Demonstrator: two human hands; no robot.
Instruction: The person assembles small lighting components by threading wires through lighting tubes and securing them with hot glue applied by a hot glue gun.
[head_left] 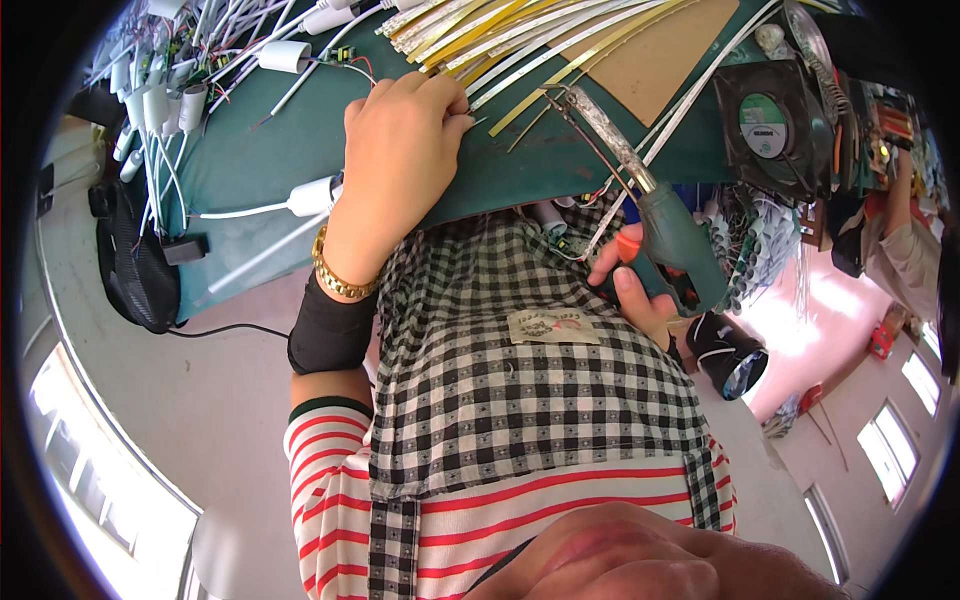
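Observation:
My left hand [400, 130] is closed at the table's near edge, with its fingertips by the ends of the yellow and white LED strips [560, 45]. Thin wires from a small green circuit board [343, 54] run toward it; what the fingers pinch is hidden. My right hand [645, 300] grips a soldering gun [675, 235] with a dark green body and an orange-red trigger. Its metal barrel points up and left, the tip above the table near a yellow strip. Just left of my left wrist lies a white plastic housing [312, 196] with a white cable.
White housings with cables [155, 105] crowd the table's far left. A brown board [660, 60] lies under the strips. A black fan [770, 130] stands at the right, with a coil of wire behind it. Another person's arm [900, 230] shows at far right.

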